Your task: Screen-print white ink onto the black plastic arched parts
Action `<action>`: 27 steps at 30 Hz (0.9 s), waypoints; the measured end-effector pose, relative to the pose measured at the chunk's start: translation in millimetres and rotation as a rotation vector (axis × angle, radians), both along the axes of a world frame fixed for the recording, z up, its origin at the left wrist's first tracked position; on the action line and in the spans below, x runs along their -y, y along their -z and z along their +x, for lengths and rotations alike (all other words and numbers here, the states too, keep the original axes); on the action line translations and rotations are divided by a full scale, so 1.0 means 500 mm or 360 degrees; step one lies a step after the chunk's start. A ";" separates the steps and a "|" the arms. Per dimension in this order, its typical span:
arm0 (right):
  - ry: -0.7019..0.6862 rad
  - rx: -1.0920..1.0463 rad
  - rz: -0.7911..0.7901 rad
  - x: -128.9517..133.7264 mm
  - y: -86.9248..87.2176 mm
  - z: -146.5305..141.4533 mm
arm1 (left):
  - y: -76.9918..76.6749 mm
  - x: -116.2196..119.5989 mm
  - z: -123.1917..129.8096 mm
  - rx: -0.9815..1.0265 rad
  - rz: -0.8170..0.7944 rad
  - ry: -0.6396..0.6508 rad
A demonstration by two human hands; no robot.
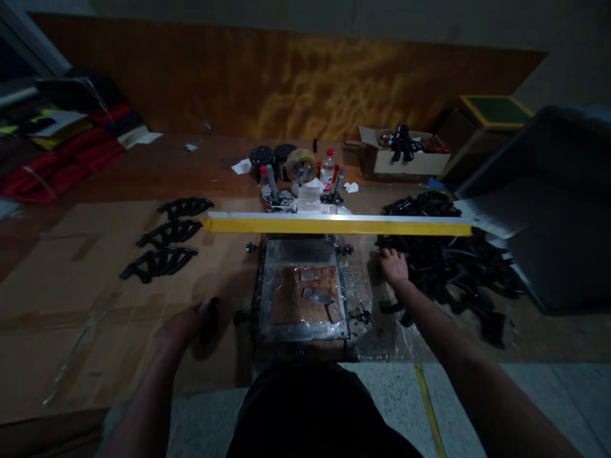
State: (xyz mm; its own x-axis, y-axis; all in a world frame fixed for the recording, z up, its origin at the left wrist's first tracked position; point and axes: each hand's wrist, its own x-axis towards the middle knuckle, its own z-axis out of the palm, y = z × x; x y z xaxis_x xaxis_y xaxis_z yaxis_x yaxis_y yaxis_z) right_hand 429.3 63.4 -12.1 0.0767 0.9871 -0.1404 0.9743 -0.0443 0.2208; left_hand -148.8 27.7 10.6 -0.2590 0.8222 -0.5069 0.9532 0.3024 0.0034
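Observation:
My left hand (pixel 184 323) is closed on a dark black part (pixel 209 323) above the cardboard, left of the central fixture (pixel 300 251). At the left edge of a heap of black parts (pixel 456 264), my right hand (pixel 394 266) touches or grips a piece; its fingertips are partly hidden there. Three black ribbed parts (pixel 165 264) lie in a column on the cardboard at the left. Small metal pieces (pixel 317 296) rest on the fixture's brown plate. A yellow and silver bar (pixel 334 225) spans across behind the fixture.
Behind the bar stand a red-capped bottle (pixel 327 168), a tape roll (pixel 301 165) and dark jars (pixel 261 156). An open cardboard box (pixel 410 164) is at the back right, beside a large grey bin (pixel 548 210). Red cloth bundles (pixel 62 162) lie far left.

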 end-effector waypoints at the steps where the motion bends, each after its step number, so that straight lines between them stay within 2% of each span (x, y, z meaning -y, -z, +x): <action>1: 0.0005 0.0021 -0.0016 -0.002 0.005 0.006 | -0.017 -0.009 0.018 -0.0003 0.0017 -0.0002; 4: -0.0004 0.0062 -0.0032 -0.006 0.016 0.022 | -0.063 -0.026 0.080 0.0029 0.0107 0.0048; 7: -0.0062 0.0080 -0.0066 -0.001 0.024 0.036 | -0.094 -0.028 0.124 0.0100 0.0231 0.0095; 13: -0.0150 0.0025 -0.0038 0.032 0.033 0.059 | -0.118 -0.009 0.144 0.0222 0.0372 0.0076; 16: -0.0229 -0.0040 0.0042 0.046 0.022 0.039 | -0.132 -0.008 0.154 0.0371 0.0439 0.0022; 18: -0.0235 -0.0127 0.0098 0.054 0.008 0.001 | -0.151 -0.014 0.170 0.0608 0.0573 -0.0043; 21: -0.0321 -0.0431 0.0184 0.066 -0.019 -0.100 | -0.198 -0.038 0.214 0.1204 0.0885 -0.0197; 24: -0.0697 -0.0729 0.0218 0.076 -0.043 -0.233 | -0.267 -0.073 0.277 0.1808 0.1178 -0.0336; 27: -0.0977 -0.0789 0.0102 0.079 -0.054 -0.348 | -0.331 -0.099 0.333 0.2166 0.1267 -0.0243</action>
